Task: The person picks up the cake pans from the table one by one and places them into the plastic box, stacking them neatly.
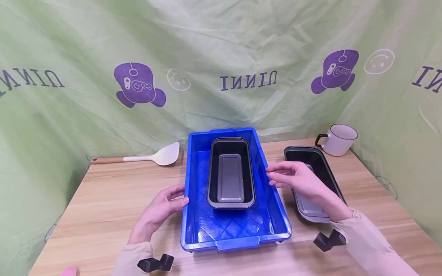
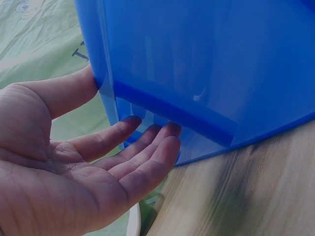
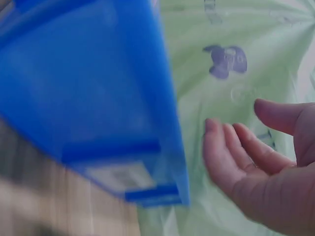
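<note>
A deep blue plastic bin [image 1: 238, 243] stands on the wooden table, with a dark metal loaf pan [image 1: 230, 180] inside it. At the bin's left side is my left hand [image 1: 162, 207]. Its thumb [image 2: 74, 93] touches the rim, while the loosely bent fingers [image 2: 152, 162] reach under it by the outer wall. My right hand [image 1: 300, 178] is beside the bin's right rim, its thumb and fingers [image 3: 221, 152] apart and holding nothing. In the right wrist view a gap shows between these fingers and the bin. A second dark loaf pan [image 1: 319, 218] lies partly hidden beneath the right forearm.
A white spatula [image 1: 166, 154] with a wooden handle lies at the back left. The white mug [image 1: 342, 141] with a black handle stands at the back right. Green printed cloth [image 1: 214, 46] hangs behind and beside the table. Something pink [image 1: 69, 271] pokes in at the lower left.
</note>
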`<state>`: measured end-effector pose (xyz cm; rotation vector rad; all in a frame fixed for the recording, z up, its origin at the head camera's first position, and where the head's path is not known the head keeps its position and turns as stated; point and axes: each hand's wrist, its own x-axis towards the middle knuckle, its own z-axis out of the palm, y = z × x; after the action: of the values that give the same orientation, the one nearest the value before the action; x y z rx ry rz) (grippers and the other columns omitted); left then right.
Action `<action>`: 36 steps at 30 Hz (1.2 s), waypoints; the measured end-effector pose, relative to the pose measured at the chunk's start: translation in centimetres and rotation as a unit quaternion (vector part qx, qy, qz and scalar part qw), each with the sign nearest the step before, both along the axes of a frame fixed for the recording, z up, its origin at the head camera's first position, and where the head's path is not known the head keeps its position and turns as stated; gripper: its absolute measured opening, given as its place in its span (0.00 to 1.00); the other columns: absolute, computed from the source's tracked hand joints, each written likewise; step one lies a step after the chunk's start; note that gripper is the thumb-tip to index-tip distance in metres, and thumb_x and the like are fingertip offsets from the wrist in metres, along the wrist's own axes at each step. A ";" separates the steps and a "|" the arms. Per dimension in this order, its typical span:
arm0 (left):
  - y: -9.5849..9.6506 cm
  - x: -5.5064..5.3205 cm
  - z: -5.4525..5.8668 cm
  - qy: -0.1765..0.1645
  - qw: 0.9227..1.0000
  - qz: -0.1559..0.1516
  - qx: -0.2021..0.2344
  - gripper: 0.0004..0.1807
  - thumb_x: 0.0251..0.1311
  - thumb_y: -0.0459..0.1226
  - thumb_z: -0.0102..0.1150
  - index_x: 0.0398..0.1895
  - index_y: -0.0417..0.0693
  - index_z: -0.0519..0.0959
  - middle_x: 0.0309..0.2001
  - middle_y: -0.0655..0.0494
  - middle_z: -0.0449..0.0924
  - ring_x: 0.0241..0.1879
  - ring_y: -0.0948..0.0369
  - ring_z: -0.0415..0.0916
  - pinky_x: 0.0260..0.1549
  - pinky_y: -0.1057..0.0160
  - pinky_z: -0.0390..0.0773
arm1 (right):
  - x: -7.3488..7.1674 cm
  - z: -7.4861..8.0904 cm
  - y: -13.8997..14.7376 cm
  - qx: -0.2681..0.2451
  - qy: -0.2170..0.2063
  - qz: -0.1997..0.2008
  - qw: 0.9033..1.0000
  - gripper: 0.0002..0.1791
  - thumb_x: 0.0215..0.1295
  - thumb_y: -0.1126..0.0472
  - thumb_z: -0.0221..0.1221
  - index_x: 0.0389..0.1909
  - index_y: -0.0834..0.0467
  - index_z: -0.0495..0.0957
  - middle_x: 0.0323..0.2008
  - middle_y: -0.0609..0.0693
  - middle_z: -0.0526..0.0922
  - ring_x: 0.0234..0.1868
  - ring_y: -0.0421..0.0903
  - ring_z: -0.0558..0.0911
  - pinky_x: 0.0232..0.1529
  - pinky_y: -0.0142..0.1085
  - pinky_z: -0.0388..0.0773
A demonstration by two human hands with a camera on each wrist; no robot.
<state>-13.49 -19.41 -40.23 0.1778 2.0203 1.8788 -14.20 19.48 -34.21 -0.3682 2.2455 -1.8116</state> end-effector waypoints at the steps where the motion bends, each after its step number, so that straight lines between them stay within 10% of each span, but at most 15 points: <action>1: 0.0 0.0 0.0 0.000 1.000 0.000 -0.001 0.34 0.61 0.31 0.58 0.67 0.25 0.57 0.63 0.28 0.63 0.53 0.51 0.74 0.47 0.63 0.76 | 0.1 -0.1 0.5 0.005 0.004 -0.011 1.000 0.22 0.65 0.66 0.59 0.54 0.77 0.71 0.45 0.63 0.82 0.39 0.47 0.85 0.43 0.39 0.82; 9: -0.1 0.0 0.1 0.002 1.000 -0.003 -0.001 0.34 0.61 0.32 0.57 0.67 0.24 0.56 0.63 0.28 0.63 0.53 0.51 0.74 0.47 0.63 0.76 | 1.5 -0.3 4.4 0.004 0.023 -0.036 0.999 0.17 0.65 0.68 0.58 0.52 0.75 0.73 0.40 0.44 0.85 0.39 0.44 0.85 0.42 0.34 0.81; 20: -0.3 0.1 0.1 -0.001 1.000 0.004 -0.002 0.35 0.61 0.32 0.58 0.67 0.24 0.56 0.63 0.28 0.63 0.54 0.50 0.73 0.47 0.63 0.76 | 3.0 -1.3 9.6 -0.026 0.034 -0.037 0.998 0.16 0.68 0.73 0.52 0.46 0.52 0.82 0.43 0.41 0.84 0.41 0.42 0.85 0.42 0.30 0.80; 36: -0.3 0.2 -0.1 -0.006 1.000 0.005 0.005 0.34 0.61 0.31 0.58 0.67 0.25 0.57 0.63 0.28 0.63 0.53 0.52 0.74 0.47 0.63 0.76 | 5.6 -3.7 15.8 0.088 0.037 -0.099 0.991 0.17 0.71 0.69 0.50 0.46 0.44 0.79 0.41 0.38 0.85 0.39 0.37 0.84 0.39 0.26 0.79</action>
<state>-13.28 -19.75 -40.32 0.1591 2.0084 1.8931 -8.61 35.26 -37.96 -0.1884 2.5493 -1.6960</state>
